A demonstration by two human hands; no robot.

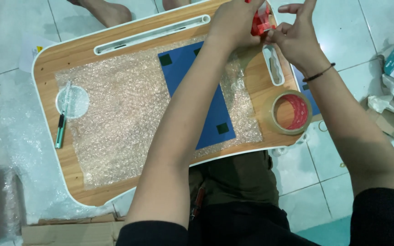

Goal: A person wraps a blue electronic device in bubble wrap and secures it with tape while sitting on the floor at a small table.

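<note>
At the far edge of the lap table (pixel 51 59), a red tape dispenser (pixel 261 22) sits between both hands. Left hand (pixel 233 23) wraps it from the left, fingers closed around its body; right hand (pixel 297 36) pinches at its near side, upper fingers spread. A tape roll (pixel 290 112) lies nearer, below the right wrist, beside bubble wrap (pixel 124 114).

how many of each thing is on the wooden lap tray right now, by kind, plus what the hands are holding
Bubble wrap sheet: 1
Blue flat card with dark corner squares: 1
Roll of clear tape: 1
Pen: 1
Red tape dispenser, held by the left hand with the right hand at it: 1
Total: 5 things on or over the lap tray
</note>
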